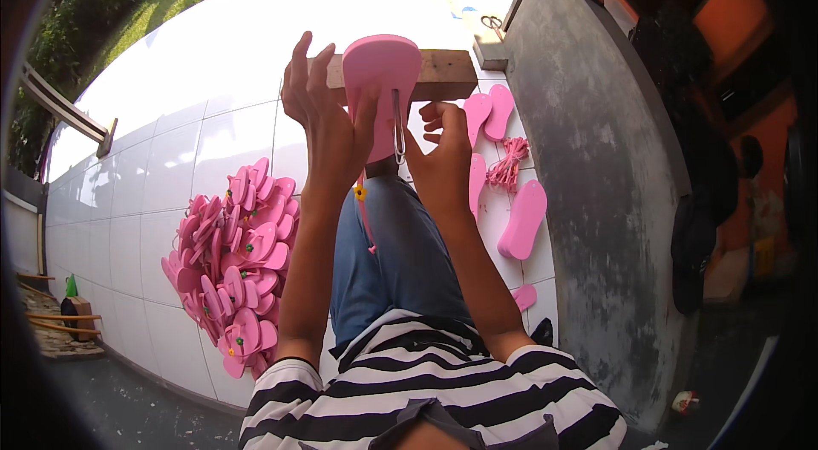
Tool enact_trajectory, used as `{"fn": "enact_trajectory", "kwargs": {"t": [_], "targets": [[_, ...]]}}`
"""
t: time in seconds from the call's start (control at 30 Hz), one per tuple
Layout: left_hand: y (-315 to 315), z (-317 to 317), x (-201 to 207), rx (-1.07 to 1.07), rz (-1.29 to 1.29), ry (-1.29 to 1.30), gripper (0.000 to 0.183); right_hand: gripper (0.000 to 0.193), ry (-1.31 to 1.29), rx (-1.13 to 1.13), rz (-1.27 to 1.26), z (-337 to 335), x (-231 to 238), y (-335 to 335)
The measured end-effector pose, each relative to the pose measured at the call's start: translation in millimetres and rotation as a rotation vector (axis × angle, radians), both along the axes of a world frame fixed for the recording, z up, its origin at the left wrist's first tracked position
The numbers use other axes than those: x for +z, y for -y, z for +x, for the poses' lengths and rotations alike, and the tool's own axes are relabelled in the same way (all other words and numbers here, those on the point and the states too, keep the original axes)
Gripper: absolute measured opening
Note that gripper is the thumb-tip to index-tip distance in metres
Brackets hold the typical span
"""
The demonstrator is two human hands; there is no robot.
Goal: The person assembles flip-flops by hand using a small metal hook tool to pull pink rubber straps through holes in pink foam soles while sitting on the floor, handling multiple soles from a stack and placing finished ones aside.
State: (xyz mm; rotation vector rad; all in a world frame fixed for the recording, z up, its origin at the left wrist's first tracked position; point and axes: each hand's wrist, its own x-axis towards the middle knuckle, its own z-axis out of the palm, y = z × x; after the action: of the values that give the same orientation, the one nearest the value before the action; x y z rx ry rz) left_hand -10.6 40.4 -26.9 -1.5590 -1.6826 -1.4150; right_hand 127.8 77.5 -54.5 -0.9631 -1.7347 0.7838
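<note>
A pink flip-flop sole (pixel 382 66) stands tilted up in front of me, against a wooden block (pixel 447 75). My left hand (pixel 328 113) steadies its left side, thumb pressed on its face and some fingers raised. A thin, shiny metal tool with a looped end (pixel 399 130) lies along the sole's right half; whether its tip goes through the sole I cannot tell. My right hand (pixel 445 156) is at this tool, thumb side against it and the other fingers curled. Below the sole dangles a pink strap with a yellow flower (pixel 360 193).
A large heap of pink flip-flops (pixel 239 262) lies left of my legs. To the right are loose pink soles (pixel 522 220) and a bundle of pink straps (pixel 509 163), beside a low grey wall (pixel 596 160). Scissors (pixel 492 23) rest on a ledge farther off.
</note>
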Motion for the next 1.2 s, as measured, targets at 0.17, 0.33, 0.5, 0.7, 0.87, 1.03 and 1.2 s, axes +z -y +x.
{"fn": "enact_trajectory", "kwargs": {"t": [0.17,0.33,0.5,0.7,0.87,1.03,1.2], "targets": [[79.0,28.6,-62.9,-0.343,-0.168,-0.153,0.047,0.059,0.13,0.343,-0.386,33.3,-58.0,79.4],[114.5,35.3,-78.1,-0.476,-0.54,-0.391,0.041,0.035,0.131,0.597,-0.694,71.7,-84.3,115.2],[109.9,23.9,-72.4,-0.62,-0.602,-0.084,0.038,0.028,0.055,0.455,-0.607,87.8,-65.8,96.3],[102.8,37.5,-72.0,-0.552,-0.624,-0.098,0.03,0.031,-0.063,0.745,-0.718,54.2,-101.5,103.5],[113.7,32.5,-65.1,-0.481,-0.636,-0.27,0.021,0.029,0.007,0.541,-0.783,88.6,-75.6,111.9],[108.3,46.1,-72.4,-0.339,-0.412,-0.285,0.024,0.022,-0.333,0.197,-0.75,98.7,-52.4,91.5],[85.6,80.7,-67.8,-0.149,-0.251,-0.141,0.029,0.02,-0.67,0.067,-0.605,57.3,-27.4,88.8]]}}
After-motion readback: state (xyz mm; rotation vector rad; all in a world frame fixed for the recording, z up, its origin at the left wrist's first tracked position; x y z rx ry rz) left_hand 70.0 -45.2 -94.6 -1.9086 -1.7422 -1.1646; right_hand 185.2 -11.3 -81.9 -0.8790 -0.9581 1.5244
